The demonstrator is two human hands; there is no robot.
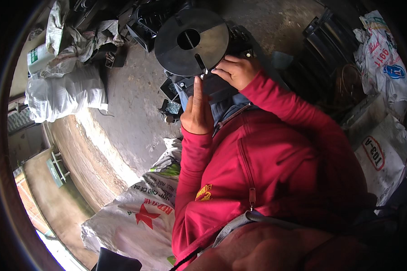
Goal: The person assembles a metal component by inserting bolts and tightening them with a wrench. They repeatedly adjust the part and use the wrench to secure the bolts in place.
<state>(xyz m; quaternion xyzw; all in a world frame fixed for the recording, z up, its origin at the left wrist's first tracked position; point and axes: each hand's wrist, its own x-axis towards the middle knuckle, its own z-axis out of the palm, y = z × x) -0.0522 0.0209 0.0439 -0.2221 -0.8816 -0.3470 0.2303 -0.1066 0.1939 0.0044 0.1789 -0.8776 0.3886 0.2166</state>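
1. Head view: dark grey, flat, round disc point(208, 38), apparently metal, with central hole and slot, sits at far centre.
2. Left hand point(197, 110): index finger extended toward a small, pale, shiny piece point(205, 73) at the slot's near end, other fingers curled; grip cannot be told.
3. Right hand point(236, 71): fingers bunched by the disc's near-right rim; pinch on the piece cannot be confirmed.
4. Judgement: disc likely stiff, heavy, smooth; hold opposite rims. Piece likely light, easily dropped; use fingertips.

Red long-sleeved jacket point(280, 153), blue trousers point(220, 109).
Front zipper point(252, 192); yellow chest emblem point(205, 195); grey fabric point(233, 226) at neckline; bare hands point(197, 113).
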